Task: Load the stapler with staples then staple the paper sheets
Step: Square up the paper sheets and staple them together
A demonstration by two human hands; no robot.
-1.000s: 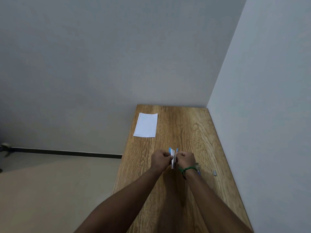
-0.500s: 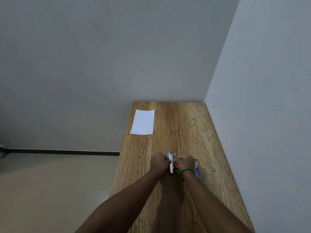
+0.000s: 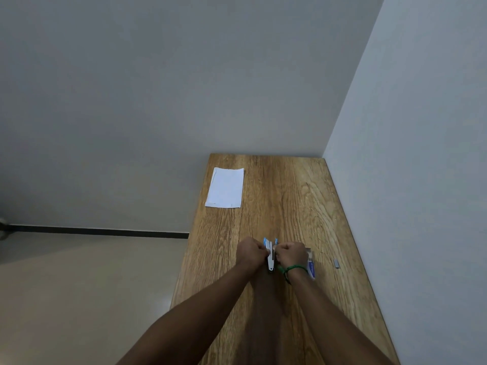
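Over the table (image 3: 279, 196), left hand (image 3: 250, 252) and right hand (image 3: 291, 255) curl round the little stapler (image 3: 270, 258); light, stiff, probably best pinched by its sides.

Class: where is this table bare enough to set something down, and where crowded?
Bare: the table between the paper sheets and the right wall, beyond the stapler. Crowded: left hand and right hand grip it, staple box and staple strip beside.

Wooden table (image 3: 303, 201) in corner, grey walls (image 3: 158, 88), beige floor (image 3: 79, 299), possibly tiled.
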